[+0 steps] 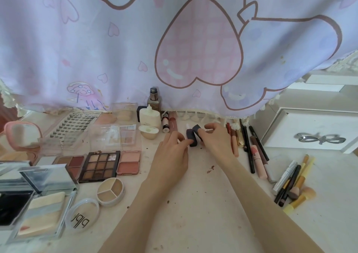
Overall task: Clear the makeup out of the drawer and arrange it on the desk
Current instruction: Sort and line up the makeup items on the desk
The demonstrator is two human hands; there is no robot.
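Observation:
At the desk's middle back, my left hand (173, 148) pinches a dark lipstick tube (190, 137) with its pale tip up. My right hand (215, 136) holds the tube's dark cap (197, 129), tilted, just right of the tip. Left of my hands lie an eyeshadow palette (99, 165), a pink blush compact (128, 161), a round three-part concealer pot (110, 191) and its clear lid (82, 215). To the right, pencils and lip liners (249, 148) lie in a row. Several brushes (294, 185) are heaped further right.
Bottles and small tubes (153, 113) stand at the back under a hanging lilac cloth (174, 39). A lash tray (75, 124), pink mirror (23, 135) and powder compacts (38, 204) fill the left side. A white drawer box (313, 130) stands at the right.

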